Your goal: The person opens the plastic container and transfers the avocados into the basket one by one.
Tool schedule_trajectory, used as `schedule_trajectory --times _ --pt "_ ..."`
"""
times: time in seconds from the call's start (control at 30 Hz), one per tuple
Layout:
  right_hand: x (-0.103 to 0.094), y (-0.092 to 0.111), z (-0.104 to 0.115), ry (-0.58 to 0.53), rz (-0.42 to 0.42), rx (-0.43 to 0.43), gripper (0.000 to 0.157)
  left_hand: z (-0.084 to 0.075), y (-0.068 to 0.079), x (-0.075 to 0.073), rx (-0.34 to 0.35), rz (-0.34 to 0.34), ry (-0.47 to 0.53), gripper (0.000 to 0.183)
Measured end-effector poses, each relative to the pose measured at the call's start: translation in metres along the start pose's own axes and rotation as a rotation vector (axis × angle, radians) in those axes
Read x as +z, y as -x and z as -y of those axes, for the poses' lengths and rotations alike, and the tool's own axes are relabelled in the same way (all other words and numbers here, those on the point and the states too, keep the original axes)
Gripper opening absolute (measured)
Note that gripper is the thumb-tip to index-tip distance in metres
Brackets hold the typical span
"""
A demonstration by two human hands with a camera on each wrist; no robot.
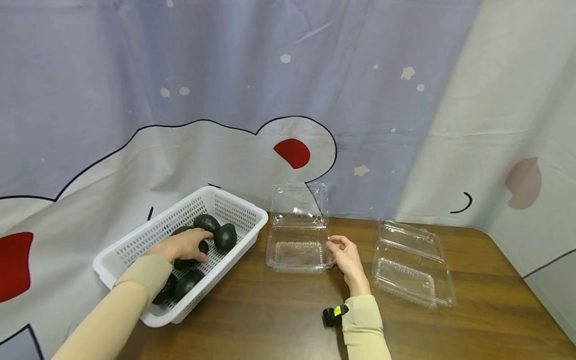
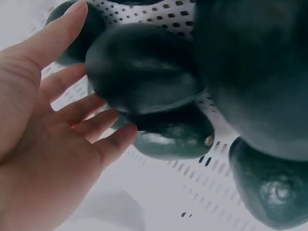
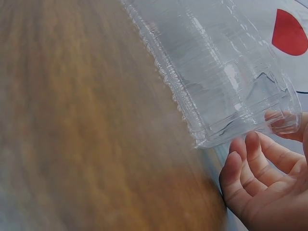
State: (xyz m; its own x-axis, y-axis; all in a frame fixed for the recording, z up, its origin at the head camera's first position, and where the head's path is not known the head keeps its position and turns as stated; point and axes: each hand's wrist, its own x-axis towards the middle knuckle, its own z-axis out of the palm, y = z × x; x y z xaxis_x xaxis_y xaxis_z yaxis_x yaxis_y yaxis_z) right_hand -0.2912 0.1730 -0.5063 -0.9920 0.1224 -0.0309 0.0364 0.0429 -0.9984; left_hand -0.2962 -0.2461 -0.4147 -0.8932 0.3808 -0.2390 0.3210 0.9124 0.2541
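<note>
My left hand [image 1: 186,247] reaches into a white basket of dark green avocados. In the left wrist view its fingers lie loosely extended against the side of one avocado [image 2: 144,70], with the thumb apart above them. Another avocado [image 1: 225,238] lies just beyond the fingertips in the basket. My right hand [image 1: 344,257] pinches the right edge of a clear plastic clamshell container [image 1: 299,250], its lid raised at the back. The right wrist view shows the thumb behind the clear wall [image 3: 240,96] and fingertips at its edge. Nothing is visible inside the container.
The white perforated basket [image 1: 245,243] stands at an angle on the left of the wooden table [image 1: 270,315]. A second clear container [image 1: 407,272] lies opened to the right of my right hand. A patterned curtain [image 1: 225,90] hangs along the table's back edge.
</note>
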Motion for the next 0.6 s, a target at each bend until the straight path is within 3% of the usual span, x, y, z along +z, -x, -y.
schedule_trajectory --times 0.17,0.33,0.43,0.6 --pt "0.001 0.001 0.002 0.001 0.01 0.006 0.032 -0.001 0.004 -0.009 0.038 -0.047 0.012 0.072" --pt "0.002 0.002 0.006 0.028 -0.018 0.005 0.028 -0.011 0.009 -0.028 0.04 -0.108 0.05 0.072" --pt "0.001 0.005 0.012 0.076 -0.056 -0.011 0.029 -0.024 0.011 -0.04 0.06 -0.162 0.066 0.072" --pt "-0.004 0.012 0.03 0.256 -0.094 -0.06 0.037 -0.057 0.017 -0.055 0.084 -0.243 0.096 0.071"
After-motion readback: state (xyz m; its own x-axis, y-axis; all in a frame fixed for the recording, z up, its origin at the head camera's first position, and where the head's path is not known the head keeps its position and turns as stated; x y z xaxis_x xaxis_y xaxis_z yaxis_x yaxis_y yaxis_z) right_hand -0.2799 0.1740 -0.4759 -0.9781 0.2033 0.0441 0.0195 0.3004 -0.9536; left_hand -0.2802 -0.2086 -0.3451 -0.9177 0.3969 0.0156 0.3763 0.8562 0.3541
